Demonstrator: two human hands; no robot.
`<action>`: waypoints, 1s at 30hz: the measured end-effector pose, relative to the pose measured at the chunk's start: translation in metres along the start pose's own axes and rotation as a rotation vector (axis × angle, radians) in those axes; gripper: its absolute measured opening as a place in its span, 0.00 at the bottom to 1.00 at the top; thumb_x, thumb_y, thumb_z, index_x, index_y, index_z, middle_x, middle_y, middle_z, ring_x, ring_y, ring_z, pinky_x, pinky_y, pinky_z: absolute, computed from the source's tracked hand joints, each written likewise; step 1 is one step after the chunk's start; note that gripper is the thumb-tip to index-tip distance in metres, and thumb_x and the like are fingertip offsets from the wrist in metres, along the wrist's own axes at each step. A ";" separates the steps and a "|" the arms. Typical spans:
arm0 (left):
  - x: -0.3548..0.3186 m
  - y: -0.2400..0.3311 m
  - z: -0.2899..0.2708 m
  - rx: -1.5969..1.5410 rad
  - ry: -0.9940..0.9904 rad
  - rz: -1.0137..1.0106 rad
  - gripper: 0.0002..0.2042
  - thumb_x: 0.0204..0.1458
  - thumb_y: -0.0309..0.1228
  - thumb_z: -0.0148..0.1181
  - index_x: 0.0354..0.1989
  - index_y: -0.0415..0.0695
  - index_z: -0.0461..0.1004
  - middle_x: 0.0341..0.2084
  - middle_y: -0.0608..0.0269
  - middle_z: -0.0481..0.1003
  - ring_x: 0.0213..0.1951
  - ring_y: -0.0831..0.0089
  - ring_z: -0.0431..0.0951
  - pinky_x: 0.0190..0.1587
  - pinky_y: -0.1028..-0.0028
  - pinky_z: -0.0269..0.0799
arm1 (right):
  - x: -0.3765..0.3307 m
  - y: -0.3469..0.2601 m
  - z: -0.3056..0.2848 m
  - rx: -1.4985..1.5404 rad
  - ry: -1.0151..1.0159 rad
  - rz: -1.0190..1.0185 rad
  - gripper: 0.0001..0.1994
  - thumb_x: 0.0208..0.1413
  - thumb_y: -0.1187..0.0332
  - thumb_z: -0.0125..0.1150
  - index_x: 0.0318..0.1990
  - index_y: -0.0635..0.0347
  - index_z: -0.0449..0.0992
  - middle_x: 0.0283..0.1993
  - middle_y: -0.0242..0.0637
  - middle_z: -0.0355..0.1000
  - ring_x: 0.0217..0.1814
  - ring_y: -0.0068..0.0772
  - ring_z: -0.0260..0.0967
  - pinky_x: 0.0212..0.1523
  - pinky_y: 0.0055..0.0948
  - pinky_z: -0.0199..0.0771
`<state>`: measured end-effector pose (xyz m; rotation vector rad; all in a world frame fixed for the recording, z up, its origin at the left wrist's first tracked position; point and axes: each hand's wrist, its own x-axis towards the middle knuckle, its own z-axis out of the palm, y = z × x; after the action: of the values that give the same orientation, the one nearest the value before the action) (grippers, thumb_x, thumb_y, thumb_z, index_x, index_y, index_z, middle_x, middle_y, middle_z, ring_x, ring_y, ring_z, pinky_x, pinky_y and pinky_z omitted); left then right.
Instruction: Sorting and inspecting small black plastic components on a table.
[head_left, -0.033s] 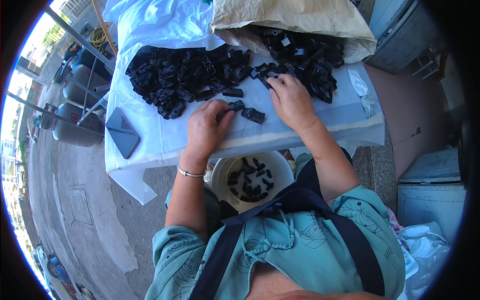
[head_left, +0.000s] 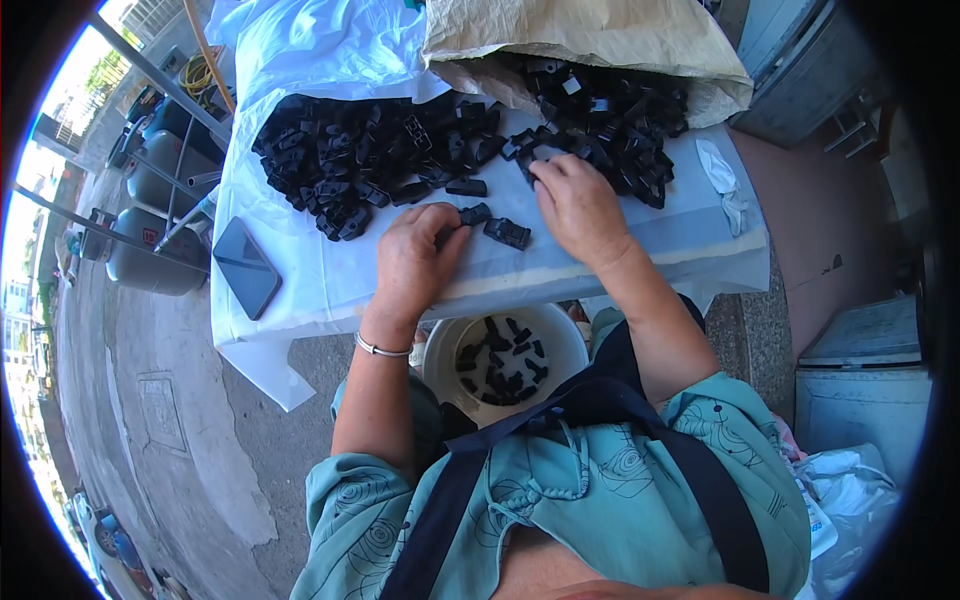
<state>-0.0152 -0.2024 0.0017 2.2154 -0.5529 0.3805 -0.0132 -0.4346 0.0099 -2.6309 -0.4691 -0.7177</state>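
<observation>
My left hand (head_left: 420, 245) is closed at the near side of the table, thumb and fingers pinching a small black plastic part (head_left: 474, 214). Just right of it another black plastic part (head_left: 508, 233) lies loose on the sheet. My right hand (head_left: 580, 210) is bent over the front of the right pile, its fingertips closed on a black plastic part (head_left: 527, 166) that they partly cover. Many such parts make up a left pile (head_left: 340, 150) and a right pile (head_left: 625, 140).
A white plastic sheet (head_left: 300, 270) covers the table; a dark phone (head_left: 246, 268) lies at its left edge. The right pile spills from a tan sack (head_left: 590, 35). A crumpled white glove (head_left: 722, 185) lies at right. Below the edge stands a white bucket (head_left: 570, 350) holding several black parts.
My right hand has shifted very slightly left and toward me, with its fingertips at the black part. My left hand stays almost in place.
</observation>
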 end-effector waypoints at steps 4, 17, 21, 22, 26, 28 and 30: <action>-0.002 -0.003 0.000 0.017 -0.021 0.030 0.10 0.43 0.26 0.69 0.33 0.44 0.74 0.30 0.61 0.77 0.32 0.61 0.78 0.34 0.66 0.74 | -0.002 -0.015 -0.001 0.029 -0.183 0.001 0.13 0.53 0.74 0.59 0.47 0.59 0.76 0.44 0.43 0.71 0.45 0.46 0.72 0.44 0.39 0.74; -0.007 -0.009 -0.006 -0.119 -0.049 -0.024 0.21 0.42 0.21 0.68 0.47 0.43 0.74 0.33 0.61 0.78 0.29 0.66 0.77 0.35 0.70 0.75 | 0.000 -0.013 0.007 0.051 -0.161 -0.247 0.13 0.47 0.75 0.64 0.43 0.59 0.77 0.53 0.38 0.68 0.50 0.41 0.69 0.52 0.36 0.71; -0.007 -0.011 -0.006 -0.118 -0.043 -0.048 0.23 0.41 0.20 0.68 0.50 0.43 0.73 0.35 0.61 0.78 0.30 0.67 0.76 0.35 0.70 0.75 | 0.000 -0.016 -0.003 0.094 -0.172 -0.276 0.12 0.47 0.74 0.66 0.40 0.61 0.76 0.51 0.39 0.69 0.48 0.41 0.70 0.50 0.36 0.72; -0.007 -0.011 -0.007 -0.137 -0.047 -0.054 0.24 0.41 0.20 0.68 0.51 0.43 0.72 0.35 0.61 0.78 0.31 0.67 0.76 0.35 0.71 0.75 | 0.000 -0.018 -0.007 0.129 -0.133 -0.325 0.12 0.47 0.75 0.66 0.40 0.61 0.76 0.49 0.40 0.71 0.46 0.42 0.71 0.49 0.36 0.73; -0.008 -0.012 -0.008 -0.138 -0.065 -0.042 0.25 0.41 0.20 0.68 0.52 0.43 0.72 0.35 0.61 0.78 0.30 0.67 0.76 0.35 0.71 0.75 | -0.003 -0.016 -0.017 0.440 -0.384 -0.091 0.10 0.48 0.77 0.65 0.38 0.62 0.75 0.42 0.41 0.73 0.42 0.44 0.73 0.44 0.36 0.76; -0.007 -0.010 -0.008 -0.134 -0.103 0.024 0.28 0.42 0.21 0.68 0.55 0.44 0.70 0.34 0.61 0.78 0.31 0.67 0.76 0.36 0.71 0.76 | 0.000 -0.028 -0.006 0.524 -0.092 -0.104 0.07 0.49 0.77 0.65 0.36 0.63 0.74 0.40 0.43 0.74 0.40 0.45 0.75 0.42 0.36 0.77; -0.007 -0.009 -0.006 -0.147 -0.102 0.009 0.29 0.41 0.21 0.68 0.56 0.44 0.69 0.34 0.60 0.78 0.31 0.67 0.77 0.37 0.71 0.76 | -0.001 -0.033 0.010 0.500 -0.016 -0.193 0.08 0.50 0.78 0.64 0.39 0.62 0.77 0.45 0.43 0.75 0.43 0.44 0.75 0.45 0.36 0.77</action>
<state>-0.0172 -0.1902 -0.0036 2.0991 -0.6260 0.2244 -0.0233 -0.4014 0.0100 -2.1428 -0.8007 -0.5476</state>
